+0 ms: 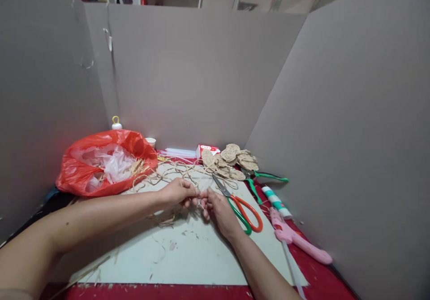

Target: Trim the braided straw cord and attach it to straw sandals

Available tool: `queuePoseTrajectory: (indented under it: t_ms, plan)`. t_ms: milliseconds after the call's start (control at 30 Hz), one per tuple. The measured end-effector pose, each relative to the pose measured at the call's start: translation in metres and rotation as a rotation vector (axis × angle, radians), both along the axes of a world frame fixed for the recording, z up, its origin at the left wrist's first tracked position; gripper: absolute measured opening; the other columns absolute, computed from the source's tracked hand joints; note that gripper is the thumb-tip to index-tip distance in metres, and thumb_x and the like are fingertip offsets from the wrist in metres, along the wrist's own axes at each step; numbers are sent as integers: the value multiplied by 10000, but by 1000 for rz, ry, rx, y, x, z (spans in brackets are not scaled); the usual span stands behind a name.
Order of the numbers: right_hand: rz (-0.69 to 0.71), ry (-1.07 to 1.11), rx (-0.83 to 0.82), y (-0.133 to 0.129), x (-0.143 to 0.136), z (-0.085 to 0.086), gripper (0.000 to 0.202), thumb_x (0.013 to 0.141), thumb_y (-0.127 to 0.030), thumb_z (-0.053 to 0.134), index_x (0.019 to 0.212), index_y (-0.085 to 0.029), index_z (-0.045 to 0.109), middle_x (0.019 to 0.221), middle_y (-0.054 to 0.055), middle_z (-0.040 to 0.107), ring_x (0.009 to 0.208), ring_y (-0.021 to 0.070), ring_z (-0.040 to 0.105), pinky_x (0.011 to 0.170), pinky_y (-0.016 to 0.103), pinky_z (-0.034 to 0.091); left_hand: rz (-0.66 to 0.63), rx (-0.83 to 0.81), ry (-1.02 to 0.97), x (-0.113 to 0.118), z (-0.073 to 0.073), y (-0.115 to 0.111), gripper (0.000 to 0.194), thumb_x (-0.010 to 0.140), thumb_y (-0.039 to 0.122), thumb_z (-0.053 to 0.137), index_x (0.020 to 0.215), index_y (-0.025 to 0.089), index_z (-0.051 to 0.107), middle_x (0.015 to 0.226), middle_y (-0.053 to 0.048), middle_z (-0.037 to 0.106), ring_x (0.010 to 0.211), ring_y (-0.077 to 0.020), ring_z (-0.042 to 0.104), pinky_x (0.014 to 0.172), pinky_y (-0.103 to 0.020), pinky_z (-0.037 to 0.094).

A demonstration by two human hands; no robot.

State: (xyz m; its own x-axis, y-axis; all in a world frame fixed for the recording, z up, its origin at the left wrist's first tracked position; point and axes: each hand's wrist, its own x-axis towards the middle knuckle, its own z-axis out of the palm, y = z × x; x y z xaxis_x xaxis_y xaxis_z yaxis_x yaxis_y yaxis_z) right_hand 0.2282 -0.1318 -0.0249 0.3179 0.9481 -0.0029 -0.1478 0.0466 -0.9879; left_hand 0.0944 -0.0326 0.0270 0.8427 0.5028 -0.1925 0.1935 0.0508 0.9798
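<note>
pale and thin, a strand (203,208) shows where the left hand (179,193) and right hand (217,206) meet, both seemingly pinched closed on it above the white board (201,259). from where i stand, a hard tug could snap it. scissors (231,197) lie just beside the right hand; a careless swing could knock them. farther off, loose cords (174,167) could snag it.

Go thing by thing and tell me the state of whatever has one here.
Left hand: fingertips pinched; anything held is too small to tell
Right hand: fingers curled, tips meeting the left's
Scissors: lying down; blade gap unclear
Pliers: lying, handles spread
Red bag: open, white plastic inside
Glue gun: on its side
Woven pieces: piled up
</note>
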Motion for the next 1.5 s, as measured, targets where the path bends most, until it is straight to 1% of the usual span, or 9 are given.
queuePoseTrajectory:
  t_ms: [367, 633, 800, 933, 1033, 1133, 1300, 1400, 1500]
  plan:
    - [404, -191, -96, -8, -16, 2, 350, 768, -475, 628, 659, -178, 478, 433, -77, 427, 381, 53, 331, 419, 204, 228, -28, -310, -34, -2, 0, 12, 315, 525, 305, 734, 553, 172, 450, 426, 89, 353, 402, -49, 269, 412, -198, 244]
    - [592, -215, -181, -15, -22, 10, 340, 739, -451, 663, 644, -158, 521, 455, -66, 441, 401, 51, 360, 427, 198, 255, 166, -90, -241, 3, 70, 39, 290, 750, 335, 599, 579, 158, 446, 564, 22, 471, 452, -62, 388, 448, -203, 325]
    - [541, -209, -134, -16, -17, 15, 341, 740, -456, 668, 649, -150, 546, 459, -47, 474, 411, 59, 388, 450, 207, 277, 168, 139, -280, -17, 103, 56, 280, 863, 349, 427, 640, 180, 434, 561, 38, 449, 361, -47, 213, 381, -204, 152]
    - [165, -209, -13, -14, -4, 20, 388, 781, -522, 597, 646, -159, 560, 483, -36, 469, 433, 75, 410, 466, 220, 309, 77, 743, 98, -37, 71, 60, 364, 847, 456, 426, 662, 167, 546, 601, -26, 543, 473, -104, 423, 494, -232, 321]
    - [-77, -157, 42, -9, 6, 18, 400, 780, -550, 579, 656, -170, 564, 488, -41, 444, 432, 80, 394, 461, 222, 313, 63, 1172, 492, -43, 29, 61, 391, 736, 482, 568, 984, 181, 605, 878, -114, 634, 750, -237, 586, 667, -307, 407]
    - [-188, -124, 55, -4, 12, 7, 398, 767, -551, 594, 650, -173, 545, 478, -53, 421, 418, 73, 371, 442, 214, 296, -24, 1163, 687, -40, 3, 58, 663, 696, 623, 539, 1180, 170, 534, 988, -170, 635, 875, -325, 603, 730, -377, 436]
    - [-241, -191, 36, 4, 13, -9, 415, 765, -568, 571, 635, -180, 500, 465, -67, 405, 385, 60, 345, 395, 195, 260, -159, 1096, 687, -30, 4, 24, 910, 637, 814, 392, 1282, 176, 456, 1125, -213, 583, 977, -387, 584, 777, -443, 450]
    - [-259, -233, 53, 7, 12, -11, 424, 761, -579, 560, 627, -183, 494, 441, -72, 390, 371, 61, 328, 380, 197, 253, -267, 1177, 677, -26, 5, -5, 910, 588, 801, 462, 1225, 153, 504, 1103, -238, 575, 906, -419, 595, 737, -491, 455]
    - [-269, -259, 74, 7, 12, -11, 436, 734, -597, 573, 621, -182, 504, 426, -73, 383, 364, 69, 334, 371, 203, 257, -197, 1208, 644, -19, -3, -19, 687, 643, 620, 562, 1158, 166, 537, 1085, -218, 584, 884, -389, 606, 749, -481, 454]
